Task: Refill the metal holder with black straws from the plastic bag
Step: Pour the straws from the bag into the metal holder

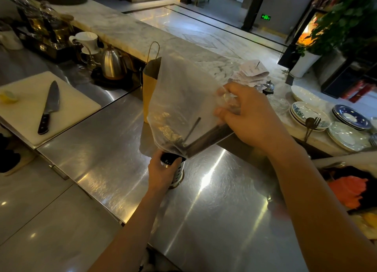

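Head view, one frame. Landmark: the holder (177, 170), a perforated metal cylinder standing upright on the steel counter (214, 210).

Left hand (161, 172): wrapped around the holder's near-left side, fingers curled onto the wall just below the rim, thumb on the far side. Grip closed on the holder; the base sits on the counter.

Right hand (247, 116): up and to the right of the holder, well above the counter. Fingers bunched, thumb pressed against them, pinching the gathered upper end of the bag (183, 100). Not spread.

Bag: clear, cloudy plastic, hanging tilted, its lowest corner directly over the holder's mouth and touching or nearly touching the rim; cannot tell which. It hides the mouth, so the inside of the holder cannot be seen.

Straws (210, 137): a black bundle lying along the bag's lower edge, slanting from the right hand down toward the holder. One loose straw stands at a steeper angle inside the bag, just left of the bundle.

Behind the holder: a brown paper bag (149, 88) upright, partly covered by the plastic. Far left of the holder: a white board (67, 108) with a knife (50, 106) lying on it. Behind-left: a kettle (112, 64). Right of the holder, beyond the right hand: stacked plates (346, 137) on the marble ledge.
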